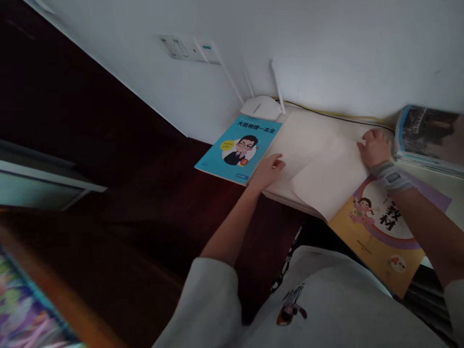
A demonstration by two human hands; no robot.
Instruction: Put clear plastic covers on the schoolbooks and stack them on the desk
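My left hand (268, 170) is over the white tabletop, beside the right edge of a blue book (217, 153) with a cartoon figure on its cover. Its fingers are loosely bent and apart, with nothing seen in them. A large white paper sheet (328, 179) lies between my hands, its near left edge curving up a little. My right hand (377, 147) rests at the sheet's far right corner, thumb out to the side and fingers slightly bent; no grip on the paper shows. Below my right wrist, a yellow and purple book (366, 232) is partly covered by the forearm.
A white router (263, 107) with upright antennas stands at the back against the wall. Yellow and black cables (333, 112) run along the table's rear edge. Stacked magazines (431, 137) lie at the right. A wall socket panel (190, 50) is above, and dark floor (159, 217) lies left.
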